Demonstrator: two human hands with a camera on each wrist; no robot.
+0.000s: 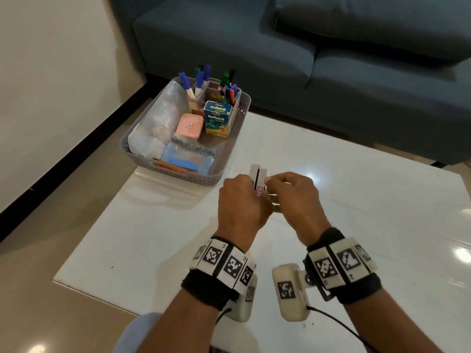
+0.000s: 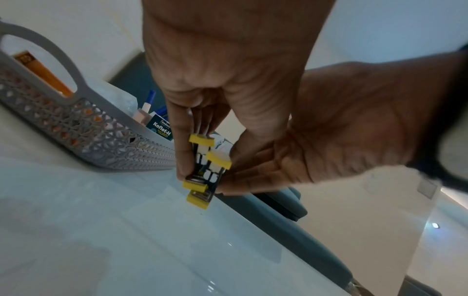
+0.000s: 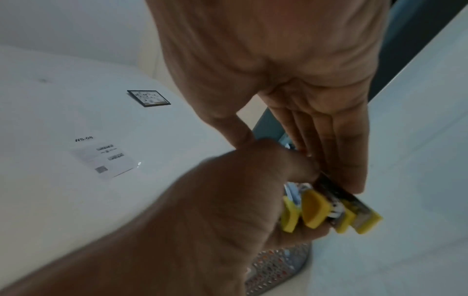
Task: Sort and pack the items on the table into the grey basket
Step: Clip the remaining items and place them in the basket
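Above table [image 1: 356, 200], packets [image 2: 205, 170] between both hands' fingers [image 2: 181, 156]

Basket [image 1: 229, 159] on table [image 1: 153, 238] before sofa [image 1: 331, 72]; hands [image 1: 239, 202] just beside

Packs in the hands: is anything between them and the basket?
Nothing visible. Both hands, left and right, hold the yellow-edged packs just above the table; only bare tabletop lies before the basket. Its near right corner looks free.
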